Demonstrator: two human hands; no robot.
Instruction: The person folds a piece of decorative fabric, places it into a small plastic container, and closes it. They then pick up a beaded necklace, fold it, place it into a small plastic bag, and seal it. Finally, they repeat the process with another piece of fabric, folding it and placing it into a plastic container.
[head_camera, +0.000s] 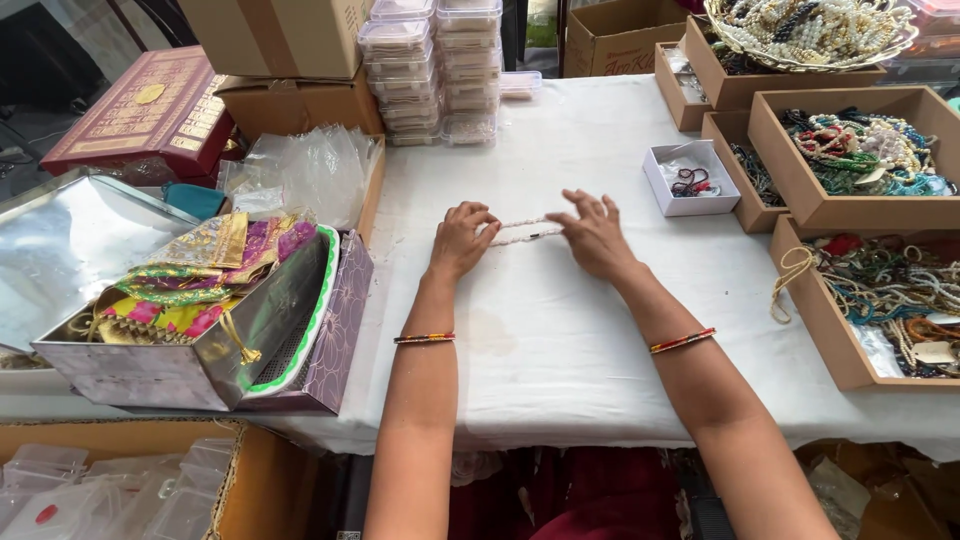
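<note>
Item: one short strand of small pale pink-white beads (522, 232), lying on the white cloth-covered table (560, 330) near its middle, stretched between two hands.

Left hand (460, 240): fingers curled shut, pinching the strand's left end. Right hand (594, 235): thumb and forefinger closed on the right end, other fingers spread above the cloth. Each wrist bore a thin red-and-gold bangle.

Progress, as judged: the strand was laid out straight and held at both ends; whether its ends were fastened could not be told.

Surroundings: open brown cardboard trays of mixed bead necklaces (860, 150) along the right edge; a small white box holding dark cords (690, 178) just left of them; stacked clear plastic lidded boxes (432, 70) at the far side; a silver metal box of bright fabric pouches (190, 300) to the left.
</note>
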